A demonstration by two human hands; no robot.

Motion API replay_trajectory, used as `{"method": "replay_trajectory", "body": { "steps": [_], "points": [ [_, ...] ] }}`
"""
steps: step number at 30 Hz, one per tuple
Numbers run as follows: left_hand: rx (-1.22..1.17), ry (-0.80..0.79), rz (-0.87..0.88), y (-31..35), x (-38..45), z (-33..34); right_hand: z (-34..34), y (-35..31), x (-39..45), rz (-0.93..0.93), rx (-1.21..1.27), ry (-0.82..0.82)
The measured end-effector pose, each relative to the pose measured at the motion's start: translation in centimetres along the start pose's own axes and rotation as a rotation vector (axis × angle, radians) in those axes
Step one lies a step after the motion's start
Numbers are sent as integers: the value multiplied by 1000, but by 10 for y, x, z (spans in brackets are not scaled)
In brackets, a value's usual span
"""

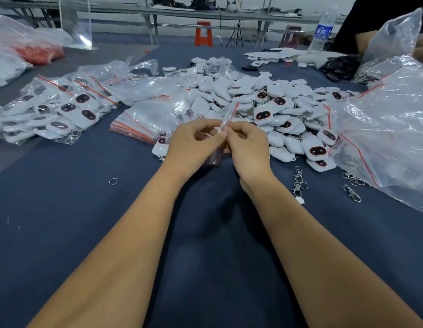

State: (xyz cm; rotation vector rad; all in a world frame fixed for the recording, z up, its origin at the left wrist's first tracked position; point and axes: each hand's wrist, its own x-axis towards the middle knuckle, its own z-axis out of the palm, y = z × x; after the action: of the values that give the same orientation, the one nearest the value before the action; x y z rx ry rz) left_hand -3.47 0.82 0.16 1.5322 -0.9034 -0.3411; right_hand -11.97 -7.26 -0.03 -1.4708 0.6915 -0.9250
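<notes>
Blue table (pixel 63 209), zip bag (pixel 228 116) between fingers (pixel 216 136)

Orange stool (pixel 203 34) beyond blue-clothed table (pixel 63 209).

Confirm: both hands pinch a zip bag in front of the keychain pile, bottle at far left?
No. The head view shows the bottle at far right, not left. The rest holds: left hand and right hand pinch the zip bag in front of the keychain pile.
</notes>
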Motion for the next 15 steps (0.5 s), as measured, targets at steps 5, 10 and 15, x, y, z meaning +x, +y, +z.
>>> {"method": "replay_trajectory", "body": {
  "steps": [5, 10, 15],
  "points": [
    [-3, -61, 14, 4, -4, 0, -1, 0, 2, -5, -10, -8],
    [-73, -44, -33, 0, -1, 1, -5, 1, 2, -31, -54, -84],
    [-197, -26, -150, -4, 2, 0, -5, 4, 3, -43, -111, -114]
  ]
}}
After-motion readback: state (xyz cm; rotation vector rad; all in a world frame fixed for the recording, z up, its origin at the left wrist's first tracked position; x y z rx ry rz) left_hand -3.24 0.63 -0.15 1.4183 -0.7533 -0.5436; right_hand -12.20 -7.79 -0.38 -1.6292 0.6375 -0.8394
